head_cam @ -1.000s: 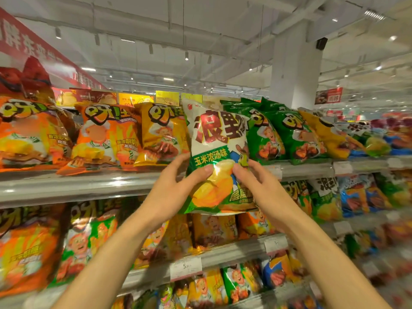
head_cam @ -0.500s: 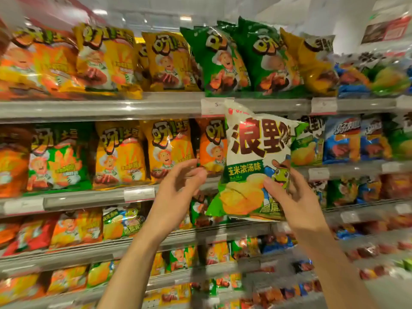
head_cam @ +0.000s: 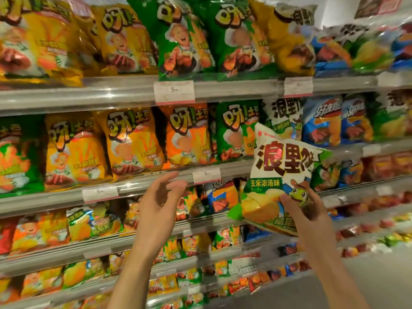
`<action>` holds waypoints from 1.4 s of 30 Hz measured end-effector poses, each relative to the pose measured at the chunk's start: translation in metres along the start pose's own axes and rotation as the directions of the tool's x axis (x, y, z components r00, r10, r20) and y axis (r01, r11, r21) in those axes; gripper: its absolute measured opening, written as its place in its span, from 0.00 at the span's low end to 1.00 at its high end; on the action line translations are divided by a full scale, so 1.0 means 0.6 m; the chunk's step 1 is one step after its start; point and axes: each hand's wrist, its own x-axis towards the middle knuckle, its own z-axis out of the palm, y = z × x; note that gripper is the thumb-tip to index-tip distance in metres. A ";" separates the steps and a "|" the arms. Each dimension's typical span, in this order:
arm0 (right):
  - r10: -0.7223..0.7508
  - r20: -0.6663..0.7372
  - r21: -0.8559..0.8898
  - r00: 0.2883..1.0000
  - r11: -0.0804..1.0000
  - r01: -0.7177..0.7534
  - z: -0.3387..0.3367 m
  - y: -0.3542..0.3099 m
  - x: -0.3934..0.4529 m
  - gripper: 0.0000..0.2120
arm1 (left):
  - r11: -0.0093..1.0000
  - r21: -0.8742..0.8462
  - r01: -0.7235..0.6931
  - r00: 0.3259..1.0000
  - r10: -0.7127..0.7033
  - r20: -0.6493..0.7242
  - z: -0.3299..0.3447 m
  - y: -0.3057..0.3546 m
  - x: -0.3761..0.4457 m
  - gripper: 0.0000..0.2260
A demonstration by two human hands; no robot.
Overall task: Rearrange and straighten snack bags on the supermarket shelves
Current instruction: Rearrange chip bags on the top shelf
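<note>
Head view of a supermarket snack aisle. The right hand [head_cam: 305, 210] grasps a white-and-green snack bag [head_cam: 281, 172] by its lower right corner, thumb across the printed front and the other fingers behind; the bag is held clear of the shelving, tilted slightly, in front of the second shelf rail [head_cam: 138, 186] and overlapping the bags of the row below. The left hand [head_cam: 160, 204] is raised beside it, released and holding nothing, its fingers loosely spread just before that rail near a price tag [head_cam: 206, 175]; whether the fingertips touch the rail cannot be told through the motion blur. On the second shelf stand upright yellow bags [head_cam: 73, 150], an orange bag [head_cam: 187, 134] and a green bag [head_cam: 236, 130], with a white bag of matching design [head_cam: 283, 114] directly behind the held one and blue bags [head_cam: 323, 121] further right. The top shelf carries yellow and green bags [head_cam: 180, 36] above another price tag [head_cam: 174, 91].
</note>
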 end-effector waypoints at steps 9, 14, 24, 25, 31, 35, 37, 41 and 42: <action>-0.062 -0.044 0.002 0.997 0.998 0.063 -0.058 -0.024 0.062 0.27 | 0.995 -0.077 -0.062 0.997 0.066 0.051 0.097 0.000 0.055 0.09; -0.084 -0.057 -0.018 0.995 0.996 0.083 -0.108 -0.039 0.137 0.31 | 0.995 -0.050 -0.088 0.996 0.089 0.020 0.171 0.015 0.087 0.10; -0.215 0.146 0.026 0.966 0.977 0.213 -0.263 -0.064 0.344 0.27 | 0.984 -0.030 -0.175 0.974 0.169 -0.154 0.406 0.057 0.115 0.07; -0.211 0.162 0.017 0.964 0.977 0.211 -0.278 -0.072 0.364 0.23 | 0.983 -0.014 -0.185 0.970 0.180 -0.160 0.431 0.070 0.119 0.07; -0.253 0.263 0.038 0.931 0.967 0.252 -0.328 -0.104 0.463 0.23 | 0.947 0.155 -0.283 0.917 0.314 -0.246 0.512 0.144 0.156 0.08; -0.282 0.295 0.033 0.913 0.958 0.285 -0.329 -0.120 0.495 0.25 | 0.892 0.334 -0.305 0.831 0.421 -0.365 0.518 0.191 0.184 0.08; -0.291 0.312 0.025 0.905 0.954 0.298 -0.324 -0.134 0.509 0.26 | 0.856 0.418 -0.303 0.783 0.474 -0.404 0.513 0.218 0.205 0.12; -0.303 0.331 0.023 0.894 0.949 0.313 -0.310 -0.156 0.526 0.30 | 0.749 0.606 -0.268 0.769 0.545 -0.333 0.513 0.266 0.257 0.22; -0.306 0.334 0.031 0.892 0.949 0.314 -0.307 -0.161 0.528 0.29 | 0.712 0.656 -0.250 0.783 0.547 -0.295 0.517 0.276 0.271 0.25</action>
